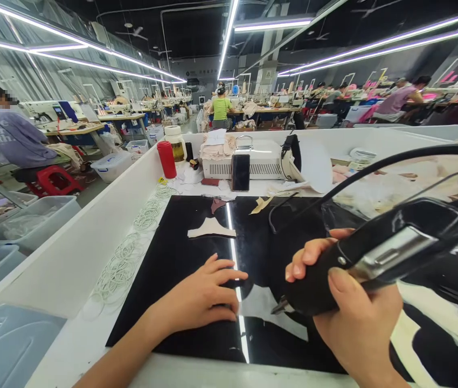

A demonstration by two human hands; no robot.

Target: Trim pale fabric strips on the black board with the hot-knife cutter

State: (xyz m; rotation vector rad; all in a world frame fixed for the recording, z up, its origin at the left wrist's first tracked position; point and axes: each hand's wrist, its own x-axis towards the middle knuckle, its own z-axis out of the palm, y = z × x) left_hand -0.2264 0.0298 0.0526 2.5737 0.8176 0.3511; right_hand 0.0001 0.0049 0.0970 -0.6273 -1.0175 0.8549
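My right hand point(350, 312) is wrapped round a black corded hand tool point(378, 253) with a metal tip that points down at the glossy black work surface point(180, 253). The tip is at a pale shape point(271, 312) on that surface; I cannot tell if it is fabric or a reflection. My left hand point(202, 293) lies flat on the black surface just left of the tip, fingers stretched out, holding nothing. A beige cut fabric piece point(212, 229) lies further back on the surface. The tool's black cable point(374, 170) arcs up to the right.
A white box-shaped machine point(259, 160), a black phone point(240, 172) and a red bottle point(166, 159) stand at the back. White elastic rings point(126, 258) lie along the left white wall point(91, 242). Clear plastic bins point(27, 218) sit at left. Other people work at distant tables.
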